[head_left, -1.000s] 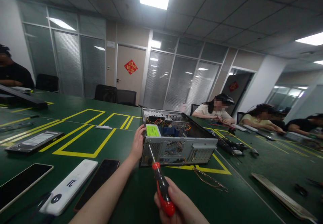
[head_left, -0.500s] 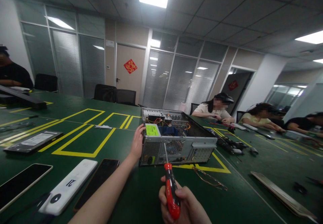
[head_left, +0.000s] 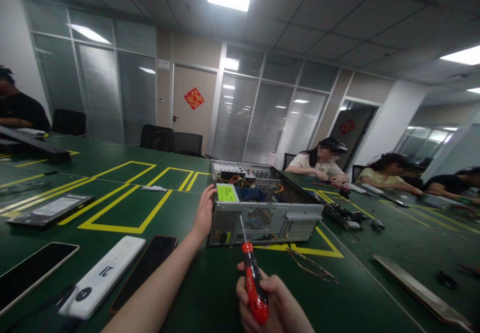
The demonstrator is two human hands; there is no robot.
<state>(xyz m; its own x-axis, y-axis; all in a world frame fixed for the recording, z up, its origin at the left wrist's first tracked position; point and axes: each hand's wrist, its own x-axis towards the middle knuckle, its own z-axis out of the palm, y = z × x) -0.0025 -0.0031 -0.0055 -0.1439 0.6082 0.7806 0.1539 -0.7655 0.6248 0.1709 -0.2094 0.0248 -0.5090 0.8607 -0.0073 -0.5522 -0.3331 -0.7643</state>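
An opened computer case [head_left: 296, 223] lies on its side on the green table, its rear panel facing me. Inside are loose wires and a power supply [head_left: 226, 193] with a lime-green label at the near left corner. My left hand [head_left: 204, 212] grips the case's left side by that corner, fingertips at the top edge. In my right hand [head_left: 268, 298], fingers wrapped round the handle, is a red and black screwdriver [head_left: 255, 285]. Its shaft points up and away, the tip at the rear panel just right of the power supply. Whether it sits in a screw is too small to tell.
Left lie a hard drive [head_left: 50, 209], a white numbered device [head_left: 103, 278] and two phones. Right are glasses [head_left: 311, 265], a bundle of black cables [head_left: 347, 213] and a long metal piece [head_left: 416, 288]. Several people sit around the table.
The screwdriver's tip has shifted slightly left along the rear panel, and its shaft leans more to the left. My left hand keeps its place on the case.
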